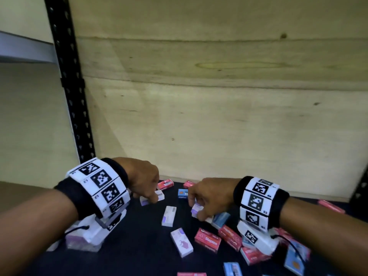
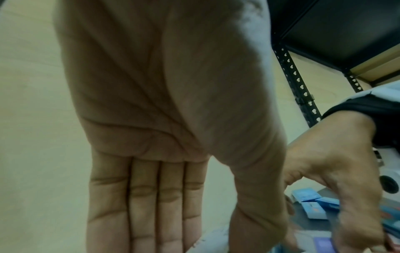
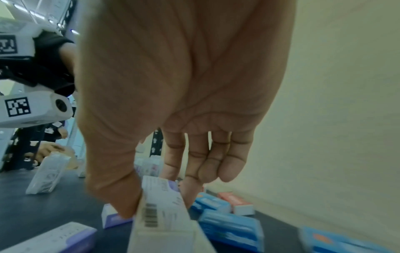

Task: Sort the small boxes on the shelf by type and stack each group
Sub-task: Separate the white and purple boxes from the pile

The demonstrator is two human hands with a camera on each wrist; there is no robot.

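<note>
Both hands are pinching white-and-purple boxes, left hand (image 1: 146, 181) gripping one (image 1: 152, 197) and right hand (image 1: 209, 196) another (image 3: 164, 215), while a red box (image 1: 207, 240) reading "Staples" is lying just below the right.

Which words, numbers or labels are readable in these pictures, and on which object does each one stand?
"Staples": on the red box lying flat near the front of the shelf, head view.
White-and-purple box pinched by the right hand: a barcode and small print, too blurred to read.
Blue boxes: print too blurred.
Wristbands: black-and-white square markers only, with no words.
</note>
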